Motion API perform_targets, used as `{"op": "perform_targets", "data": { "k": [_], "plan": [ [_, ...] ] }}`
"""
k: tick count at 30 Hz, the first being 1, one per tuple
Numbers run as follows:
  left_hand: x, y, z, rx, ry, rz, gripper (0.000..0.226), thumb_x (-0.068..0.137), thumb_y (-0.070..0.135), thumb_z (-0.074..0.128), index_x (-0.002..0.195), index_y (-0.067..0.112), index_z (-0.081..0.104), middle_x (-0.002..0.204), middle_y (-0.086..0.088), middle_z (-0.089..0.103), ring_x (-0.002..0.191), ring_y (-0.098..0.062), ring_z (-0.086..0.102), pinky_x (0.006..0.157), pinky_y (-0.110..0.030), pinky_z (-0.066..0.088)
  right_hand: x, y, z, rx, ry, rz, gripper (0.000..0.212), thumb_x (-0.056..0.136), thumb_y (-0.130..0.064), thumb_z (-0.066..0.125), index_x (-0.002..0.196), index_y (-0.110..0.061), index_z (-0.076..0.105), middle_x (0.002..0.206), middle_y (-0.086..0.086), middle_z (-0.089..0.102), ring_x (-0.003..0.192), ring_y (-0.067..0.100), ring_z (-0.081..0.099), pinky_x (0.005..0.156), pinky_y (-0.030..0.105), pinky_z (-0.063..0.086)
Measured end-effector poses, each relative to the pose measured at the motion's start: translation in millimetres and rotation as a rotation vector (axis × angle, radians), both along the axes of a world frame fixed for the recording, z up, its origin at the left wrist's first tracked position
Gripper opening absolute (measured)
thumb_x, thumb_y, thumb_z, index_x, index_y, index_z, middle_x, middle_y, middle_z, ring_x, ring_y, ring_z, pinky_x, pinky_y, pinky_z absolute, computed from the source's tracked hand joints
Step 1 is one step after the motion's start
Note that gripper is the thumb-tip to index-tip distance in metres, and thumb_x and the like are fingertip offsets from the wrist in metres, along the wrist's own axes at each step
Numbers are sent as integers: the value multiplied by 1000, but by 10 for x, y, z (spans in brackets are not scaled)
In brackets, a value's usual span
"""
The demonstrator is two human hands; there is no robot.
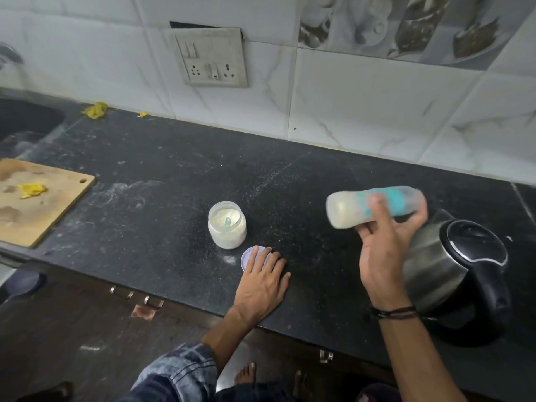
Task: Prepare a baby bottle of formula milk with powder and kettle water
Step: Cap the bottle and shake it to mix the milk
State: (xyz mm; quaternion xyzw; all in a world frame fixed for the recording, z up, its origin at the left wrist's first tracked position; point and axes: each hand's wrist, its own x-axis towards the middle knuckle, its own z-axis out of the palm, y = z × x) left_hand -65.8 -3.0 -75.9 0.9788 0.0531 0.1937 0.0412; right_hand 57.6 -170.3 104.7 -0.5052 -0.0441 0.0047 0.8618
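Observation:
My right hand grips a baby bottle lying sideways in the air above the black counter. The bottle is blurred, holds milky liquid and has a teal print. My left hand lies flat on the counter, its straight fingers resting on a round pale lid. Just behind the lid stands an open jar of white powder with a small scoop inside. A steel kettle with a black lid and handle stands at the right, partly behind my right forearm.
A wooden cutting board with a yellow scrap lies at the left, beside a dark sink. A switch-and-socket plate sits on the tiled wall. Powder dust marks the counter. Drawer handles and bare feet show below the front edge.

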Motion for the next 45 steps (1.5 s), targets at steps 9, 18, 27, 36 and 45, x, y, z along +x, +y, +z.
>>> {"op": "perform_targets", "data": {
  "k": [9, 18, 27, 36, 45],
  "plan": [
    [-13, -1, -2, -11, 24, 1, 40, 107, 45, 48, 127, 17, 70, 133, -3, 66, 133, -28, 56, 120, -52, 40, 6, 42, 28, -230, -168, 119, 88, 81, -19, 90, 145, -41, 33, 138, -4, 58, 111, 14, 68, 93, 41, 61],
    [-16, -2, -23, -40, 5, -4, 36, 107, 42, 49, 124, 16, 69, 130, -3, 64, 132, -28, 55, 120, -51, 38, 89, -74, 59, -374, -259, 154, 88, 82, -7, 87, 146, -38, 36, 134, -4, 58, 108, 14, 70, 89, 32, 61],
    [-8, -5, -16, -45, -7, -2, 34, 106, 41, 52, 123, 16, 69, 130, -2, 63, 131, -27, 54, 123, -50, 33, 107, -103, -26, -398, -280, 57, 83, 80, -10, 85, 141, -42, 38, 131, -21, 59, 107, 9, 69, 87, 28, 61],
    [4, -13, -10, -43, 0, 3, 36, 106, 42, 50, 124, 16, 69, 131, -3, 64, 132, -28, 55, 123, -51, 33, 133, -101, -25, -340, -286, -61, 85, 82, -16, 85, 145, -39, 33, 142, -4, 53, 113, 14, 67, 95, 36, 60],
    [5, -16, -1, -44, -6, 11, 35, 105, 40, 51, 122, 16, 70, 129, -3, 64, 132, -29, 55, 120, -52, 38, 111, -56, -45, -270, -289, -123, 83, 84, -14, 82, 148, -29, 30, 136, -7, 54, 109, 9, 68, 90, 27, 57]
  ]
}}
